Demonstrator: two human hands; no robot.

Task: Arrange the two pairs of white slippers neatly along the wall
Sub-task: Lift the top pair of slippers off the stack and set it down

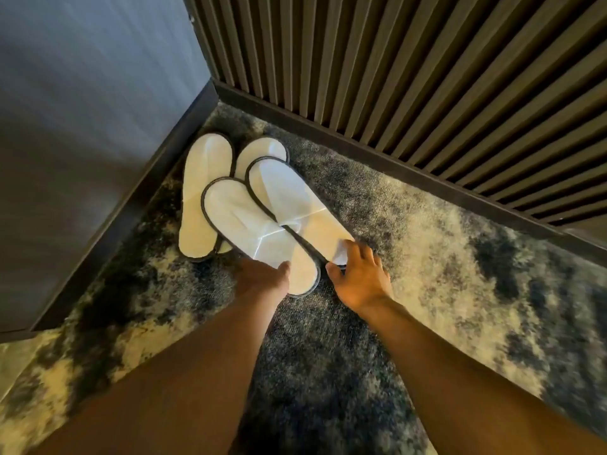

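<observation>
Two pairs of white slippers with dark trim lie in the corner of the carpet. The lower pair [203, 178] rests against the left wall's skirting, toes toward the corner. The upper pair [249, 221] lies slanted across it, one slipper [289, 195] partly over the other. My left hand [262, 277] grips the heel end of the nearer top slipper, fingers tucked under it. My right hand [358, 277] pinches the heel end of the right top slipper between thumb and fingers.
A grey wall with a dark skirting board [131, 205] runs along the left. A ribbed dark panel wall [394, 77] with its own skirting runs along the back right. Mottled blue and cream carpet [460, 257] stretches to the right.
</observation>
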